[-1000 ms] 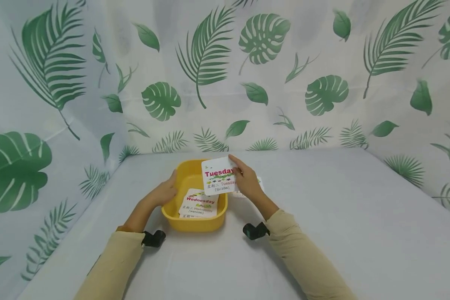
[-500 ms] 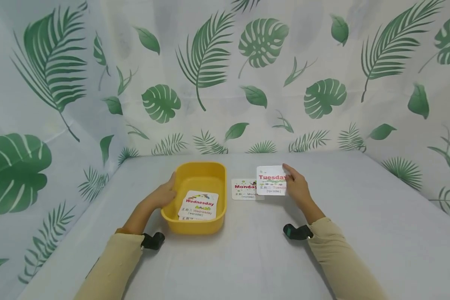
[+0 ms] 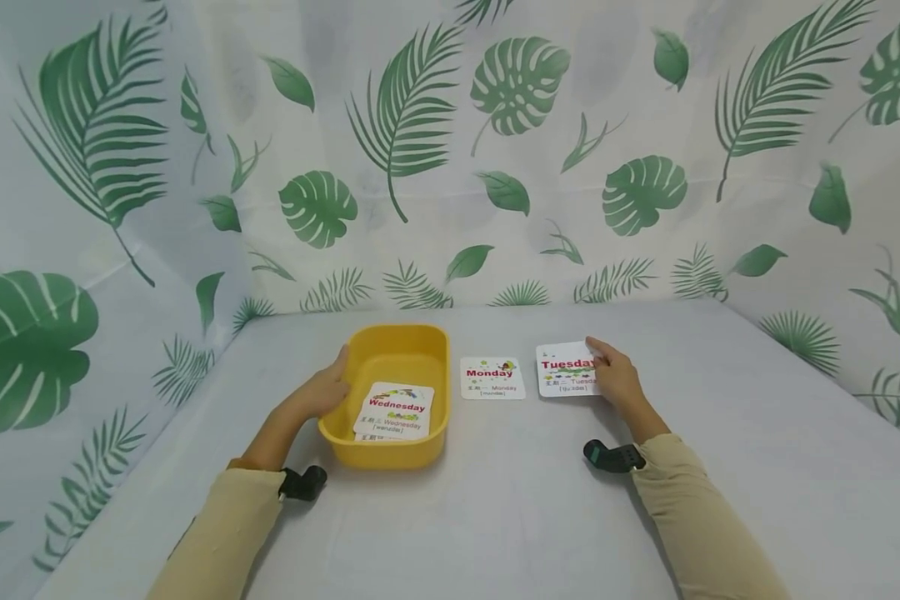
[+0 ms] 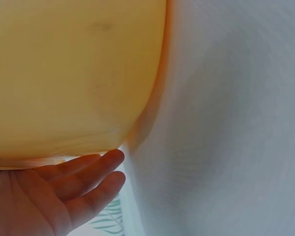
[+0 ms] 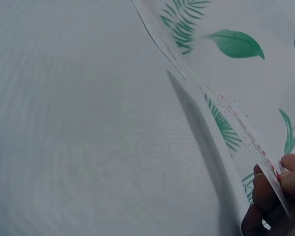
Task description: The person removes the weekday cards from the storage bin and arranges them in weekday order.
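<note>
My right hand pinches the right edge of a white "Tuesday" card between thumb and fingers. In the right wrist view the card is seen nearly edge-on, tilted above the tabletop with its shadow below. To its left a "Monday" card lies flat, apart from it. My left hand grips the left rim of a yellow plastic basin; in the left wrist view its fingers reach along the basin's side. Inside the basin a "Wednesday" card tops at least one more card.
A white cloth covers the tabletop. Leaf-patterned curtains stand at the back and both sides. A black wrist camera is strapped to the left wrist, another black wrist camera to the right.
My right hand has carried the Tuesday card from over the basin to the right, past the Monday card, and lowered it close to the table. My left hand stays on the basin.
</note>
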Demonstrator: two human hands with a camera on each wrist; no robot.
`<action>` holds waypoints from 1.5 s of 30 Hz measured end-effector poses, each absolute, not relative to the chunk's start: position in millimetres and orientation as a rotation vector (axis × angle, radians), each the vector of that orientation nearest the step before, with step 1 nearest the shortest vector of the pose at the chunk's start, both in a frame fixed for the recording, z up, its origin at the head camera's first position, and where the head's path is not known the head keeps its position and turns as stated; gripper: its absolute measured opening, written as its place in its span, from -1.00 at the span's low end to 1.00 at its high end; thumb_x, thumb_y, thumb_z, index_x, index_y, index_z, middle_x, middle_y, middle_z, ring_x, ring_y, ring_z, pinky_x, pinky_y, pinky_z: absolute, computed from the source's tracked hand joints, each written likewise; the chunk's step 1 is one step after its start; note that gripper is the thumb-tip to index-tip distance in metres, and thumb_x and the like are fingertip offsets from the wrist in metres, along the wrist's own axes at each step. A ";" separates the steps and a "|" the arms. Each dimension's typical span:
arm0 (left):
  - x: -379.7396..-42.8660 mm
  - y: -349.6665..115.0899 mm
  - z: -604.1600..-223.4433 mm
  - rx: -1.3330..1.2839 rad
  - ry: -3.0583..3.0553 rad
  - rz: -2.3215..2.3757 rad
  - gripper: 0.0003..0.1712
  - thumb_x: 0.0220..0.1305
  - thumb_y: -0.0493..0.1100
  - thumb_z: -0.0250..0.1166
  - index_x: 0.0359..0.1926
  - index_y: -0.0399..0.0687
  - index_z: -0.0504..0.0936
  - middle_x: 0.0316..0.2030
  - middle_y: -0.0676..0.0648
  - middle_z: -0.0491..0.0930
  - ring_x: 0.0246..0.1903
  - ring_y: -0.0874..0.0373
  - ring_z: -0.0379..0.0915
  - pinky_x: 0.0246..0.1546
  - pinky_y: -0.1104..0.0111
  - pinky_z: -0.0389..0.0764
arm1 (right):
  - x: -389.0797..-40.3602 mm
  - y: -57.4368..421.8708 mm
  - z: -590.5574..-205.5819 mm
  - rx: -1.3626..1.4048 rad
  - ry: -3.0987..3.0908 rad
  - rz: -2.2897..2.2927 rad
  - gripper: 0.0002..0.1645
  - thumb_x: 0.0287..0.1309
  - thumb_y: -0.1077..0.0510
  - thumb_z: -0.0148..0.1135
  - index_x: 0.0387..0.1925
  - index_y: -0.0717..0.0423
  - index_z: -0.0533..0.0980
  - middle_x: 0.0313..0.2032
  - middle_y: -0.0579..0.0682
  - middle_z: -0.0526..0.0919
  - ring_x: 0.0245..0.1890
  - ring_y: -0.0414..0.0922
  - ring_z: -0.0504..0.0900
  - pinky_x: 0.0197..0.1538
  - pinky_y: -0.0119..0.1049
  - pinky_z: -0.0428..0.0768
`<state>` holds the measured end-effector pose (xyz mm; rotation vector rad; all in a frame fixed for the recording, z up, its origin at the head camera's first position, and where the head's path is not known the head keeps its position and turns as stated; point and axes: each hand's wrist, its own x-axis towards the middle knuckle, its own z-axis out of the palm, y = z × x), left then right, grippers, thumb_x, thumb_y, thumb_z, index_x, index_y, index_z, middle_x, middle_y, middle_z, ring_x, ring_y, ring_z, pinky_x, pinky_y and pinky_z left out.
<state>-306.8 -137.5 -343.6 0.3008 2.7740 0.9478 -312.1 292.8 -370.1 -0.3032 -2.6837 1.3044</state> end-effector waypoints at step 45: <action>-307.5 -138.5 -343.0 0.302 2.759 0.976 -0.21 0.24 -0.30 -0.23 0.39 -0.21 -0.43 0.37 -0.35 -0.10 -0.58 0.08 0.26 -0.41 0.35 0.38 | -311.0 286.3 -374.8 -0.259 -2.852 0.787 -0.31 0.18 0.15 0.03 0.27 0.39 0.11 0.05 0.47 0.30 0.06 0.31 0.34 0.07 0.11 0.33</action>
